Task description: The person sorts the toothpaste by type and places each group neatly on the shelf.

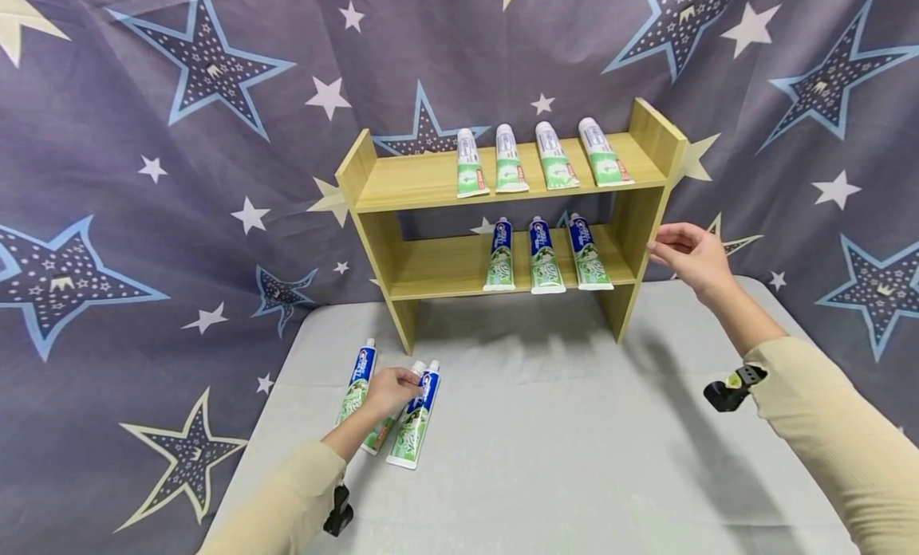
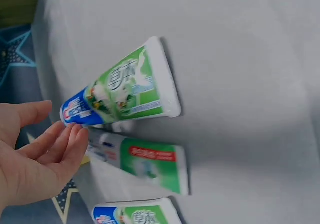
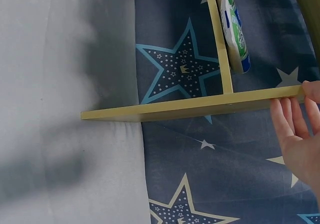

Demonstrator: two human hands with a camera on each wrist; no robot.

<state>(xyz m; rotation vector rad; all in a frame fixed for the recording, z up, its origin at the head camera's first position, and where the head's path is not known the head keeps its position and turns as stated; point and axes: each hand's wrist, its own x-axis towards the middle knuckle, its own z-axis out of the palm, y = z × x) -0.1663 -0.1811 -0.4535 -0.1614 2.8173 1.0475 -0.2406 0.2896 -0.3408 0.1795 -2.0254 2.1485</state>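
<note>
My left hand (image 1: 391,389) is over three toothpaste tubes at the table's left. Its fingertips meet the cap end of the rightmost blue-and-green toothpaste tube (image 2: 125,89), and the thumb stands slightly apart from it. Beside that tube lies a white-and-green toothpaste tube (image 2: 150,161), partly hidden by the hand in the head view. Farther left is another blue-and-green tube (image 1: 363,369). My right hand (image 1: 692,256) holds the right side panel (image 3: 200,105) of a two-tier wooden shelf (image 1: 431,276), thumb at the panel's edge and fingers against its outer face.
Several white-and-green tubes (image 1: 509,160) lie in a row on the upper tier. Three blue-and-green tubes (image 1: 544,256) lie on the lower tier, toward its right. A grey cloth covers the table (image 1: 538,443); a star-patterned curtain (image 1: 287,29) hangs behind.
</note>
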